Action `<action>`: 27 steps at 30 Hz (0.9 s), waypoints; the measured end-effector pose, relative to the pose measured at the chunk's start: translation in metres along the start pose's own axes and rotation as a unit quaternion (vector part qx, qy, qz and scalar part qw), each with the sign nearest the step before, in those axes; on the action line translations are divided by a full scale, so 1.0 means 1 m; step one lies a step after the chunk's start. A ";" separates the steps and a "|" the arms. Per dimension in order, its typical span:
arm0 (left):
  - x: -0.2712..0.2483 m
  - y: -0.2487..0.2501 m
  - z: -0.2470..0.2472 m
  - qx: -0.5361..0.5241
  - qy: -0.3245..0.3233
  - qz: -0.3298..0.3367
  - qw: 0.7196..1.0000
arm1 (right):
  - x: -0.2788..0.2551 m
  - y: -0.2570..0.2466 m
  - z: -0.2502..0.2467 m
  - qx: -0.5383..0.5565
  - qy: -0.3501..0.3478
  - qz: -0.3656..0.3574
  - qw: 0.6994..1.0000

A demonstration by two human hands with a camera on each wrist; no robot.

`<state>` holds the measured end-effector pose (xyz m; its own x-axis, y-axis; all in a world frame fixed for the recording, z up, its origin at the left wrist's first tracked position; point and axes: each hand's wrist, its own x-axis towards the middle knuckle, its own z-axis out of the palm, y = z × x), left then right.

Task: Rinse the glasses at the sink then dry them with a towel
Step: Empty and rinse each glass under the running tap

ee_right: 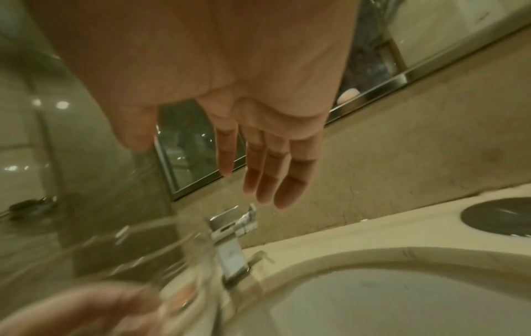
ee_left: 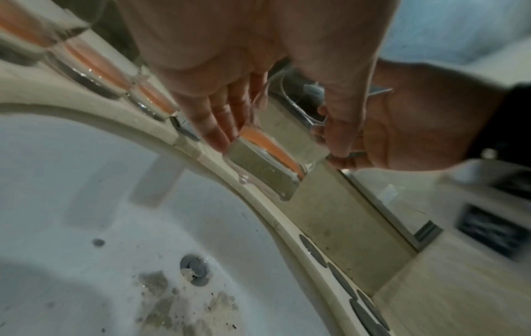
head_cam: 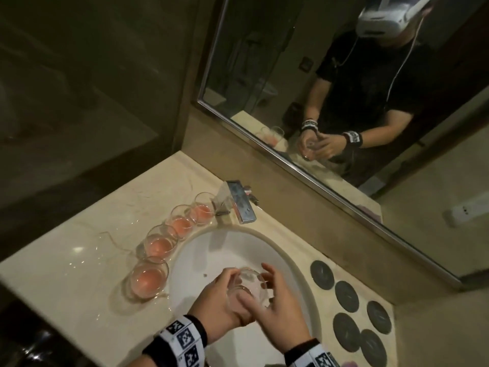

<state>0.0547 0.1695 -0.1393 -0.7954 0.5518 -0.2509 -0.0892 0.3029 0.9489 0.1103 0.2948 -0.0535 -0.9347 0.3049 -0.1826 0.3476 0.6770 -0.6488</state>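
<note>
Over the white sink [head_cam: 211, 250] my left hand [head_cam: 230, 292] grips a clear empty glass [head_cam: 248, 283], fingers curled round its side. The left wrist view shows that glass [ee_left: 267, 159] tilted between the fingers [ee_left: 218, 127] and thumb. My right hand [head_cam: 267, 290] lies against the glass from the right, its thumb across the wall. Seen from the right wrist, its fingers [ee_right: 267, 181] are straight and spread, and the blurred glass [ee_right: 143, 250] sits low at the left. Several glasses with pink liquid [head_cam: 158, 243] line the sink's left rim.
A chrome faucet [head_cam: 240, 205] stands at the back of the basin. Several dark round coasters [head_cam: 346, 295] lie on the counter to the right. The drain [ee_left: 197, 268] has dirt specks around it. A mirror [head_cam: 291, 88] runs along the back wall.
</note>
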 end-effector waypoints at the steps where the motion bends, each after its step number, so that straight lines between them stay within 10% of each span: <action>1: 0.005 0.000 0.002 0.003 0.014 -0.019 1.000 | 0.013 0.006 -0.009 0.009 0.006 0.002 1.000; 13: 0.079 -0.007 0.003 0.030 0.155 -0.151 0.976 | 0.235 0.038 -0.027 -0.150 -0.031 -0.014 0.988; 27: 0.112 -0.013 -0.001 0.029 0.169 -0.176 0.969 | 0.283 0.049 -0.005 -0.212 -0.015 -0.040 0.976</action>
<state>-0.0341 0.2267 -0.1800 -0.8739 0.1237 -0.4700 -0.3640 0.4743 0.8016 -0.1364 0.4172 -0.1334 -0.9594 0.2255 -0.1694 0.2679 0.9162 -0.2980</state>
